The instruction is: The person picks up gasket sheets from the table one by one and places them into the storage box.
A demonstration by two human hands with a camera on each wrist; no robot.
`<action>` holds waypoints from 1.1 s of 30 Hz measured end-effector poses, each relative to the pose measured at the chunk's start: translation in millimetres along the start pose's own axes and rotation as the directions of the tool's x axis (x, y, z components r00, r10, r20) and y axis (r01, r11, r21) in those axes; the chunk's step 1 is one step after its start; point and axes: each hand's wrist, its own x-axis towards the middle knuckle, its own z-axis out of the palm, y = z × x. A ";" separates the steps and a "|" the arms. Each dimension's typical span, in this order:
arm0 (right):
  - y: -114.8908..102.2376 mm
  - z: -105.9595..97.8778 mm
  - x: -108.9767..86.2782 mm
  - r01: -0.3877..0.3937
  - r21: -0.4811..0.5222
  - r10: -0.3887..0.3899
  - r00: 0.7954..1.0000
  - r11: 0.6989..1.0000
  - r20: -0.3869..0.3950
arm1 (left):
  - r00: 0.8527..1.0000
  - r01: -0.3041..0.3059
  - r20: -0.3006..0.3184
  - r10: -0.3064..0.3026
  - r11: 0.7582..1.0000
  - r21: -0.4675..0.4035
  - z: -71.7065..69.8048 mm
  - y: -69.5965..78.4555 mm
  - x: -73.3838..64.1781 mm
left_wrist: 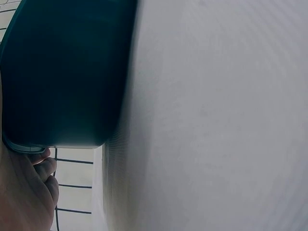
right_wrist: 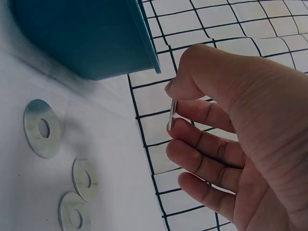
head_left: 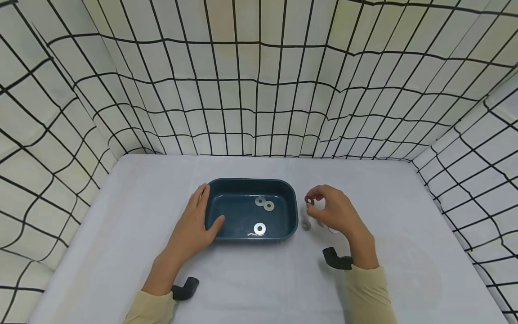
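A dark teal rectangular tray [head_left: 252, 180] stands on the table, with three flat metal washers inside, such as the washer [head_left: 260, 228] near its front wall. My left hand [head_left: 195, 226] holds the tray's left end, its thumb over the rim and its fingers along the outside. To the right of the tray, my right hand [head_left: 333, 209] pinches one washer [right_wrist: 172, 114] between thumb and fingertips, above the table. Below it in the right wrist view lie a larger-looking washer [right_wrist: 42, 128] and two more, the upper washer [right_wrist: 85, 179] overlapping the lower one.
White cloth covers the table [head_left: 259, 279]. Black-lined netting [head_left: 251, 94] over pale walls encloses the back and both sides. Black angled pieces [head_left: 186, 288] stick out at both wrists.
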 end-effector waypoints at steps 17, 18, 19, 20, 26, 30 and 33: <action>-22.1 8.0 1.3 0.053 -0.033 -0.053 0.999 0.998 -0.004 | 1.000 -0.004 -0.001 0.004 1.000 0.001 1.0 -1.8 0.5; -22.8 8.4 1.3 0.057 -0.032 -0.057 0.998 0.998 -0.006 | 1.000 -0.005 -0.002 0.005 1.000 0.002 0.9 -1.7 0.5; -23.4 9.0 1.3 0.063 -0.033 -0.063 0.998 0.997 -0.008 | 1.000 -0.006 -0.002 0.006 1.000 0.003 0.8 -1.6 0.5; -23.9 9.4 1.2 0.068 -0.033 -0.069 0.998 0.997 -0.010 | 1.000 -0.006 -0.002 0.006 1.000 0.005 0.8 -1.5 0.4; -29.5 10.8 0.7 0.106 -0.035 -0.107 0.994 0.994 -0.022 | 1.000 -0.002 0.002 0.002 1.000 0.008 1.1 -1.6 0.4; -35.0 11.5 0.9 0.117 -0.053 -0.118 0.993 0.992 -0.026 | 1.000 -0.003 0.002 0.003 1.000 0.001 1.1 -1.9 0.4; -38.5 11.9 1.0 0.130 -0.059 -0.131 0.991 0.990 -0.020 | 1.000 -0.005 0.002 0.005 1.000 0.001 1.1 -2.1 0.5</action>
